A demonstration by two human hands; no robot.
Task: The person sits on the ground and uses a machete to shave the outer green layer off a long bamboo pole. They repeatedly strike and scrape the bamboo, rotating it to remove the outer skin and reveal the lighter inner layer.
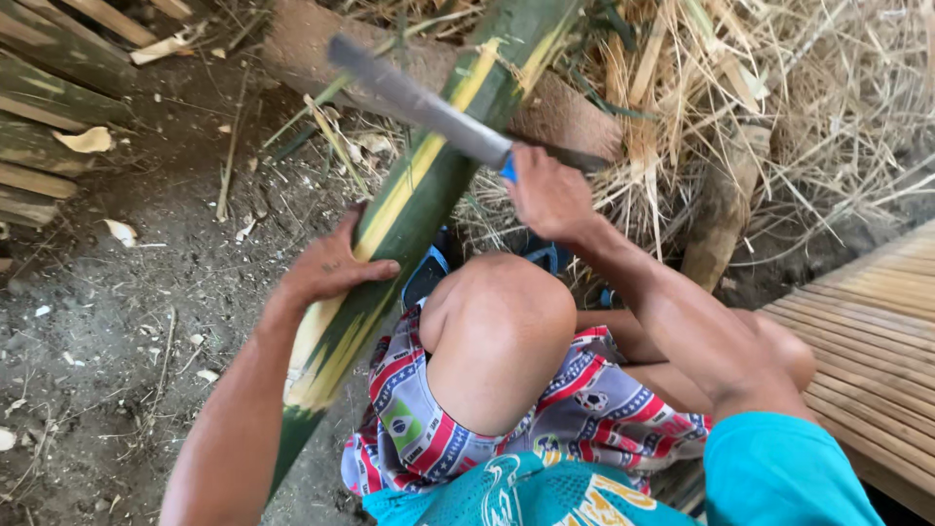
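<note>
A long green bamboo pole (429, 180) with pale yellow shaved strips runs from the top centre down to the lower left, leaning on a brown wooden block (555, 112). My left hand (326, 263) grips the pole around its middle. My right hand (547, 195) is closed on the handle of a long grey machete (419, 102), whose blade lies across the pole's upper part. My bent knee (502, 321) sits just right of the pole.
Split bamboo slats (39, 97) are stacked at the upper left. Dry straw and shavings (779, 88) pile up at the upper right. A woven bamboo mat (867, 341) lies at the right. The ground (117, 321) is bare dirt with chips.
</note>
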